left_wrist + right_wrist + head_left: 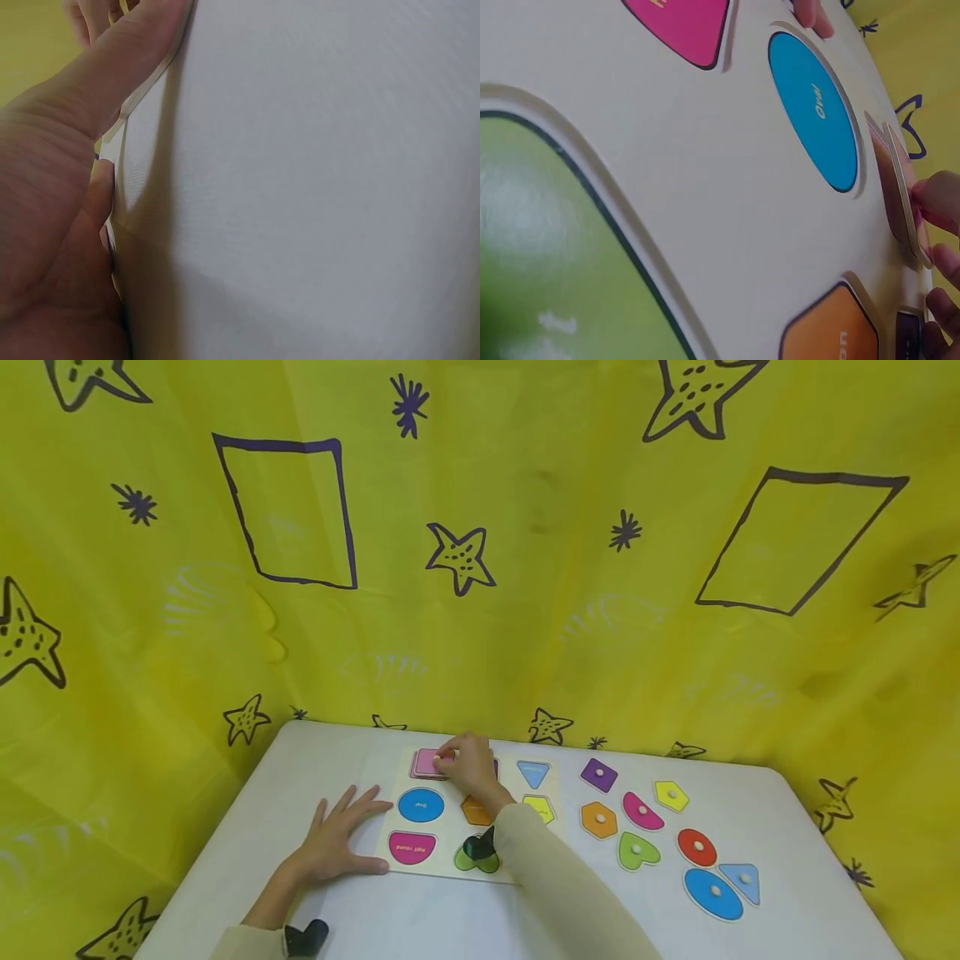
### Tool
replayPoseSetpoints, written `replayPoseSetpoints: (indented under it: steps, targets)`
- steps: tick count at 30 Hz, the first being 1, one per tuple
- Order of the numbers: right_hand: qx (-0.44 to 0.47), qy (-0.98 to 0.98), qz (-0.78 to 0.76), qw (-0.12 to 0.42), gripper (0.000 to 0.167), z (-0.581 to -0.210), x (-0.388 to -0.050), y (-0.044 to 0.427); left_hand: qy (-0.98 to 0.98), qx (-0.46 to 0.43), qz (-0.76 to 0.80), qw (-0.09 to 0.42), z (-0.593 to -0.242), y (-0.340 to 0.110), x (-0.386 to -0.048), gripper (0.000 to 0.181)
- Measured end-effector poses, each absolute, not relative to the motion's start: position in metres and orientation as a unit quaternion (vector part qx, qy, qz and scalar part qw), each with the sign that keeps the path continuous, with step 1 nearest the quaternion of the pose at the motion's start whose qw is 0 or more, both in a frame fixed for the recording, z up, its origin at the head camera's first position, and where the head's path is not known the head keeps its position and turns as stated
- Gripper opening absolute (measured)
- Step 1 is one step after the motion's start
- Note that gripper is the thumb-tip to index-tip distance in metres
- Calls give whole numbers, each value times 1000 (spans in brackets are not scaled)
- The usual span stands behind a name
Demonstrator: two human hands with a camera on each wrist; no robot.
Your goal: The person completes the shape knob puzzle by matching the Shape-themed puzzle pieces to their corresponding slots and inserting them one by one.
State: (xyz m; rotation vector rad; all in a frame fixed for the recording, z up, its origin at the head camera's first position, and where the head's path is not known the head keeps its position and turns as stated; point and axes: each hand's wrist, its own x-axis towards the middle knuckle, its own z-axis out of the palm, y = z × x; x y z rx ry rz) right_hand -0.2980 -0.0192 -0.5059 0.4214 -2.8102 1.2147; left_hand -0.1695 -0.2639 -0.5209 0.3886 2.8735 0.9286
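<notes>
A pale wooden shape-puzzle board [442, 852] lies on the white table. At its far left recess, my right hand [472, 768] pinches a pink puzzle piece [426, 760] by its top. The right wrist view shows this pink piece [902, 187] slightly raised and tilted over its recess. With fingers spread, my left hand [333, 843] touches the board's left edge, its thumb by the near corner. Printed recesses include a blue oval [421, 806], a magenta half round [412, 847] and a light blue triangle [534, 773]. My right hand and sleeve partly cover other recesses.
Right of the board lie several loose knobbed pieces, among them a purple piece [598, 774], an orange hexagon [592, 827], a green heart [632, 857], a red round [688, 853] and a blue oval piece [705, 902]. A yellow patterned curtain [510, 643] hangs behind the table [570, 918].
</notes>
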Motion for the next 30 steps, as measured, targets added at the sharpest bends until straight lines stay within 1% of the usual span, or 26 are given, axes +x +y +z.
replayPoseSetpoints:
  steps: [4,6,13,21,30]
  targets:
    - [128,-917,377,32,10,-509,-296,-23,938,142,316,27,-526,-263,-169,89]
    - [124,-919,373,31,9,-508,-294,-25,938,142,316,25,-527,-263,-169,89]
    - [120,-928,352,20,11,-508,-292,-29,945,117,300,61,-520,-261,-169,90]
    - [128,-931,341,25,11,-509,-293,-30,944,119,302,63,-517,-262,-169,89]
    - [124,-932,339,22,11,-512,-293,-30,940,130,315,25,-536,-266,-172,93]
